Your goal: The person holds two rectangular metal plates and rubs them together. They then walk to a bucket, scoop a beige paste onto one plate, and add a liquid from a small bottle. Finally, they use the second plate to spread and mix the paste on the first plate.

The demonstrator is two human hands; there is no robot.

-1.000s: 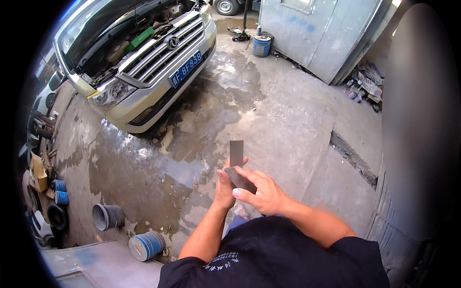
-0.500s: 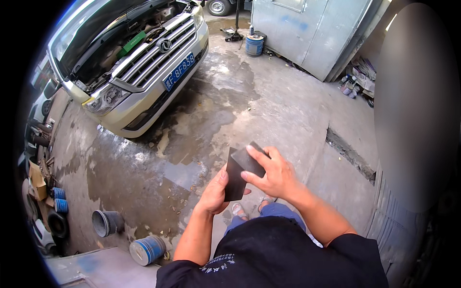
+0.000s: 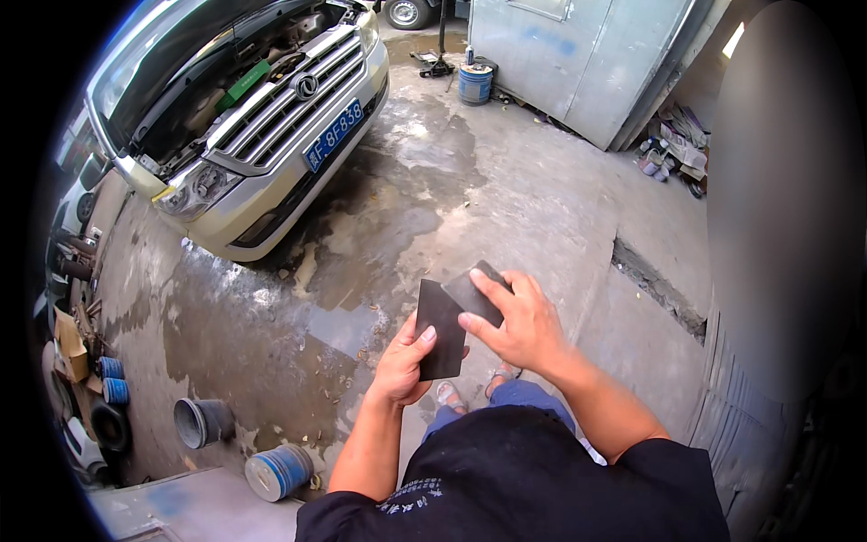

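Note:
Between the fingers and thumb of my left hand is an upright dark grey rectangular sheet, which looks like sandpaper. My right hand pinches a second, smaller-looking dark grey sheet of similar look, tilted, with the thumb below and the fingers on top. One corner of the right sheet overlaps the upper right edge of the left one. Whether the two pieces are joined or separate I cannot tell. Both hands are in front of my body, above the concrete floor.
A light-coloured van with its hood up stands ahead on the left. Two buckets are at the lower left. Another blue bucket stands by a metal cabinet. A broken slot cuts the floor on the right.
The right sheet has shifted slightly up and to the right, away from the left sheet. The left sheet now turns its flat face more toward view. Both hands keep their grips.

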